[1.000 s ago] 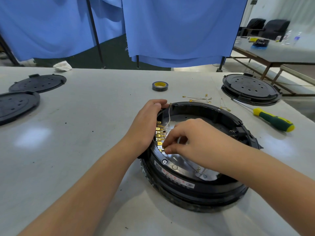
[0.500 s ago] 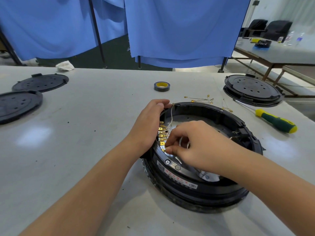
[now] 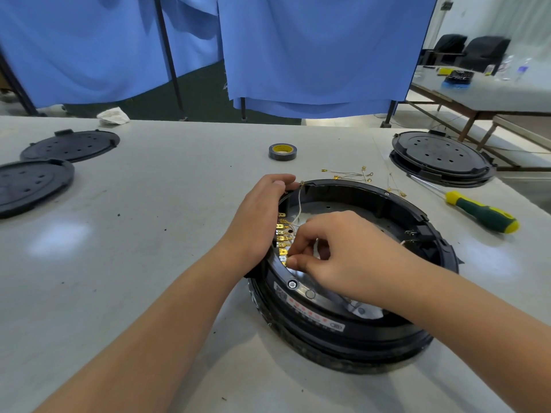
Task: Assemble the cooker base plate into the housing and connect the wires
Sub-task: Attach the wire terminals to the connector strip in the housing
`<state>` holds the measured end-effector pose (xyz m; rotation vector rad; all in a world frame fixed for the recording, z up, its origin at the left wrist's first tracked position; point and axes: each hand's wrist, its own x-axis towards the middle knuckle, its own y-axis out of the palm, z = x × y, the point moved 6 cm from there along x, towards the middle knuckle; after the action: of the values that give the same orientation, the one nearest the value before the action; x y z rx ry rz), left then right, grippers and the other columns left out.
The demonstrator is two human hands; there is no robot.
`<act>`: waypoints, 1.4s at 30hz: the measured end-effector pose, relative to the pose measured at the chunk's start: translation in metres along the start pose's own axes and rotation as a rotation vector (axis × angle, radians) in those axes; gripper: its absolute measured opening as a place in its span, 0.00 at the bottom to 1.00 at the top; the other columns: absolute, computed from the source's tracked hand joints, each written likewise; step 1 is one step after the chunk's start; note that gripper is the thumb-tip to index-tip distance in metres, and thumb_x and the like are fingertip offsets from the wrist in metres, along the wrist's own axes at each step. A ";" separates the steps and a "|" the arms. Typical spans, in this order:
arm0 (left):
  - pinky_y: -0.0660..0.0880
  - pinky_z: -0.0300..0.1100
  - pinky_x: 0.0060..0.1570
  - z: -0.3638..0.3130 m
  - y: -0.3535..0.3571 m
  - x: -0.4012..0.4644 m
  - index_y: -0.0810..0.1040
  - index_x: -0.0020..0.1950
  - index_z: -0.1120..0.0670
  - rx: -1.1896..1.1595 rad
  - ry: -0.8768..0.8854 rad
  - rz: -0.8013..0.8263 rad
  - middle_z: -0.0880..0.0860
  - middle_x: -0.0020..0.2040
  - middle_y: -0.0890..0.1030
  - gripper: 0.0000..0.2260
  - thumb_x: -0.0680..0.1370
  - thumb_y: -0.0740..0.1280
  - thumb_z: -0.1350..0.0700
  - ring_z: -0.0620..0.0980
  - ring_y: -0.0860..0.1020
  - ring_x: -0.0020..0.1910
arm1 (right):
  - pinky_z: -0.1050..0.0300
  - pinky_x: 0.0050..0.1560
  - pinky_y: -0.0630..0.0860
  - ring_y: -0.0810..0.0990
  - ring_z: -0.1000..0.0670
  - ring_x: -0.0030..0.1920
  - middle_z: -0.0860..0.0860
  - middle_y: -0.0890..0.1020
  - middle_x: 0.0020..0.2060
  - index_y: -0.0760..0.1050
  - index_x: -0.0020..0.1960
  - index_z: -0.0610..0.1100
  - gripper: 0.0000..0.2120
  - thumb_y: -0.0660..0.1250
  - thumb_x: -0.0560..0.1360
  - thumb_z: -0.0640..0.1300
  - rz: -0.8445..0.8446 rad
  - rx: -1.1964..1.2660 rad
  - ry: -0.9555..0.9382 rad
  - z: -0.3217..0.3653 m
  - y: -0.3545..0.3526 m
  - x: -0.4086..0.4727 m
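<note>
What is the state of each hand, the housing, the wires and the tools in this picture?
Left hand: grips the round black cooker housing rim.
Right hand: pinches a gold wire connector at the terminal row.
Loose gold-tipped wires: unconnected, on the table.
Yellow-green screwdriver: lying unused.
Grey tape roll: lying flat.

Blue curtains (image 3: 313, 49) are hanging from dark poles (image 3: 168, 55) behind a pale grey table (image 3: 134, 234), with a dark floor (image 3: 190, 96) showing beneath them. A second table (image 3: 492, 96) on brown legs is standing at the far right, two black chairs (image 3: 474, 50) sitting behind it against a white wall (image 3: 492, 16). Soft light is glaring off the near tabletop.
</note>
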<state>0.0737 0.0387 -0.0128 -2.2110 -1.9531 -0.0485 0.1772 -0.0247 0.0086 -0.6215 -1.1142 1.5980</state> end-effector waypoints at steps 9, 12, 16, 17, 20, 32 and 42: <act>0.68 0.41 0.64 0.000 0.000 0.001 0.76 0.61 0.52 0.001 0.006 -0.008 0.47 0.59 0.80 0.16 0.82 0.51 0.58 0.45 0.75 0.61 | 0.66 0.34 0.65 0.71 0.60 0.33 0.57 0.77 0.33 0.80 0.40 0.51 0.05 0.71 0.72 0.52 -0.020 -0.035 -0.015 0.004 0.000 -0.001; 0.68 0.41 0.64 0.000 0.000 0.001 0.76 0.61 0.53 -0.010 0.008 -0.013 0.48 0.59 0.80 0.15 0.82 0.51 0.59 0.46 0.75 0.62 | 0.67 0.34 0.64 0.71 0.60 0.33 0.60 0.74 0.31 0.80 0.40 0.52 0.05 0.70 0.72 0.52 -0.026 -0.059 -0.018 0.005 0.000 -0.002; 0.69 0.40 0.62 -0.001 0.001 0.000 0.76 0.61 0.53 -0.024 0.002 -0.020 0.49 0.59 0.81 0.16 0.82 0.51 0.59 0.46 0.76 0.61 | 0.64 0.34 0.63 0.68 0.56 0.35 0.60 0.70 0.30 0.79 0.40 0.52 0.05 0.68 0.73 0.51 -0.048 -0.112 -0.036 0.009 0.000 -0.003; 0.70 0.39 0.61 -0.001 0.001 0.000 0.76 0.61 0.54 -0.029 0.001 -0.021 0.49 0.59 0.81 0.16 0.82 0.51 0.59 0.45 0.76 0.60 | 0.62 0.35 0.64 0.68 0.56 0.36 0.60 0.70 0.30 0.79 0.41 0.51 0.05 0.68 0.73 0.51 -0.052 -0.125 -0.038 0.009 0.000 -0.003; 0.71 0.35 0.57 -0.001 0.001 0.000 0.76 0.61 0.54 -0.028 0.005 -0.023 0.49 0.58 0.81 0.16 0.82 0.51 0.59 0.44 0.77 0.58 | 0.59 0.38 0.64 0.68 0.56 0.37 0.60 0.69 0.31 0.79 0.41 0.51 0.05 0.68 0.73 0.51 -0.054 -0.135 -0.043 0.010 0.001 -0.003; 0.71 0.36 0.57 -0.002 0.000 -0.001 0.77 0.60 0.54 -0.014 -0.001 -0.035 0.48 0.58 0.81 0.16 0.82 0.52 0.58 0.41 0.77 0.57 | 0.57 0.40 0.69 0.73 0.53 0.39 0.57 0.73 0.34 0.76 0.39 0.52 0.06 0.67 0.74 0.51 -0.052 -0.132 -0.062 0.012 0.002 -0.001; 0.68 0.20 0.43 -0.002 0.001 0.001 0.77 0.60 0.53 0.019 0.017 -0.030 0.47 0.58 0.80 0.16 0.82 0.51 0.59 0.32 0.74 0.51 | 0.56 0.40 0.66 0.75 0.50 0.43 0.56 0.72 0.36 0.75 0.41 0.50 0.07 0.65 0.76 0.51 -0.030 -0.210 -0.098 0.018 0.002 -0.002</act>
<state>0.0747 0.0389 -0.0111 -2.1629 -1.9700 -0.0526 0.1619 -0.0325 0.0141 -0.6664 -1.3696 1.5107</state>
